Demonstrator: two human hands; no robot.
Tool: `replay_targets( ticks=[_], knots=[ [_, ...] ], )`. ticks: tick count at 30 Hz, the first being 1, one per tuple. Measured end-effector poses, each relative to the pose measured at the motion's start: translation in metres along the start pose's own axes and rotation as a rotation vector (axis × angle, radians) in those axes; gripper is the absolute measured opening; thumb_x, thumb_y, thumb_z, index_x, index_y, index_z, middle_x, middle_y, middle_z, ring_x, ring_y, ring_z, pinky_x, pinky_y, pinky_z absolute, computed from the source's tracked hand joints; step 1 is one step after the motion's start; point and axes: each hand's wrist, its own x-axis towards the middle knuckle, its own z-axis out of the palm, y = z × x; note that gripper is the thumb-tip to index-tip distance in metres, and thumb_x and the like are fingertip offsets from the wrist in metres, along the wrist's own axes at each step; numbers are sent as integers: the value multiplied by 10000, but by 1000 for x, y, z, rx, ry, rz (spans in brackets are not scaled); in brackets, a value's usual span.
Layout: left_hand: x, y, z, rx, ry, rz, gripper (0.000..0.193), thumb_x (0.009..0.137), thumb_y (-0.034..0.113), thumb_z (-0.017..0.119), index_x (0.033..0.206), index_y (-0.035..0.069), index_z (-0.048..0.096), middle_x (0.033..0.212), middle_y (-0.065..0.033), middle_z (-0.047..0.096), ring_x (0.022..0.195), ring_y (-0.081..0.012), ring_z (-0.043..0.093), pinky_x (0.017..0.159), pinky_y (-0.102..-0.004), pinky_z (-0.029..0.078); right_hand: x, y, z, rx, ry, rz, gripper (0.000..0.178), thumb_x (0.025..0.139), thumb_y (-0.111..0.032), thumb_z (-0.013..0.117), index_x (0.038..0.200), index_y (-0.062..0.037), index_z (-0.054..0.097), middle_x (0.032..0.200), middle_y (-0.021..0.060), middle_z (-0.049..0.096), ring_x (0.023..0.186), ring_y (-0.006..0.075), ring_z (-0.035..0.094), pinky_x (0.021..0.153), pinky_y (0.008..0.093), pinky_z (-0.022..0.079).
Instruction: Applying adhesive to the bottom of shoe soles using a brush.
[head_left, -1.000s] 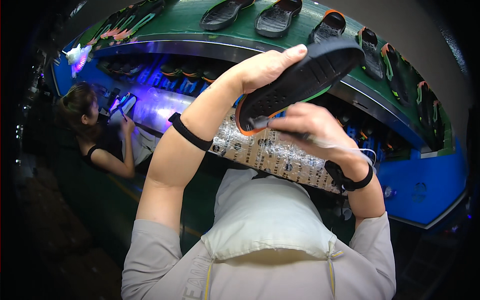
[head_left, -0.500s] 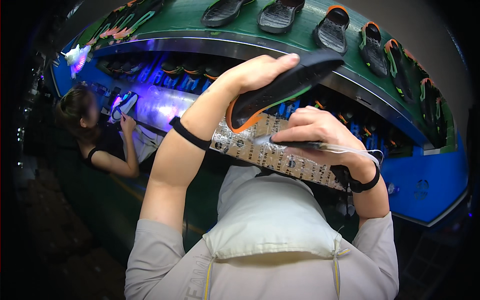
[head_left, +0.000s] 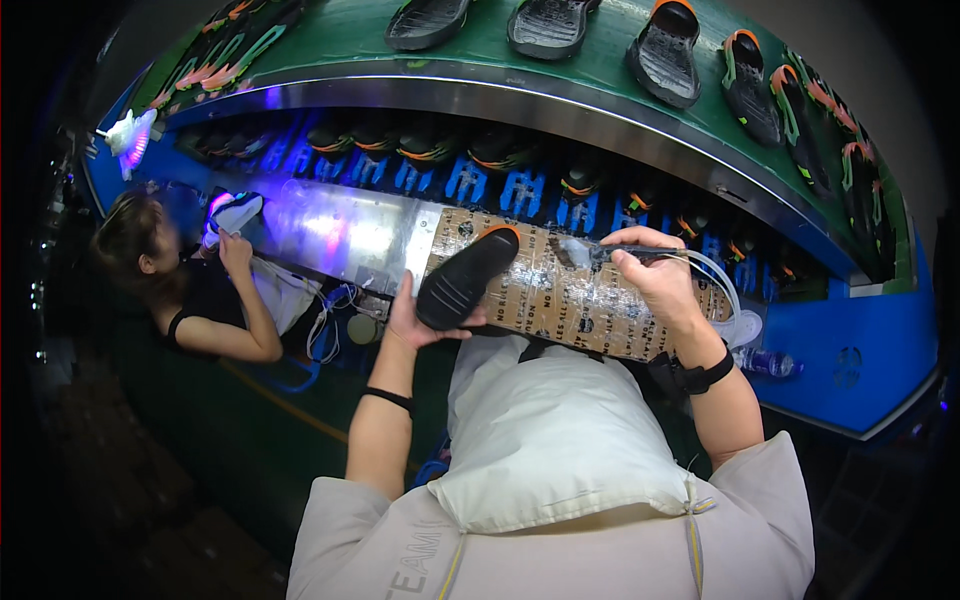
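Note:
A black shoe sole (head_left: 468, 280) with an orange rim at its far end rests tilted in my left hand (head_left: 418, 318). My thumb lies along its left side and the fingers reach under its near end. My right hand (head_left: 658, 283) is closed around the dark handle of a brush (head_left: 588, 253), whose pale, wet-looking bristles point left toward the sole without touching it. A clear tube (head_left: 722, 283) runs from the brush back past my right wrist. Beneath both lies a cardboard-covered work surface (head_left: 560, 310) wrapped in shiny tape.
Beyond the work surface, shoes on blue holders (head_left: 465, 180) line a lower shelf. A green conveyor belt (head_left: 620, 30) above carries several soles. At left, a co-worker (head_left: 215, 290) handles a shoe under purple light. A plastic bottle (head_left: 770, 362) lies at right.
My left hand has lowered the sole from up near the belt to the work surface, on the left. The brush in my right hand has moved slightly up and right, away from the sole.

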Motion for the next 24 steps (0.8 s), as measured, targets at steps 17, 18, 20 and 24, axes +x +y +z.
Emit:
replay_targets(
  ticks=[17,18,20,24],
  knots=[
    [74,-108,122,66,-280,290,936,951,773,291,1519,52,472,1343,-324,607,1257,-496,606,1075,-592,503,49,-29,58,-99,162,-180,215,884,-137,721,1030,16,759,761,41,702,694,79,611,640,255,492],
    [73,-109,128,79,-279,286,936,951,773,291,1519,52,472,1343,-324,607,1257,-496,606,1075,-592,503,52,-31,59,-91,171,-184,215,884,-137,721,1030,16,759,761,41,702,694,79,611,640,255,492],
    [71,-110,137,151,-282,292,933,960,778,316,1561,70,405,1380,-268,609,1244,-476,626,1071,-582,527,58,-33,62,-80,275,-289,214,887,-128,725,1035,24,751,776,63,718,727,96,645,666,281,519],
    [65,-115,159,424,-133,477,882,973,730,376,1554,69,419,1425,-188,605,1275,-354,637,1092,-503,530,54,-32,66,-208,335,-622,188,858,-124,741,1003,-6,728,909,183,737,825,337,731,752,391,574]
  ],
)
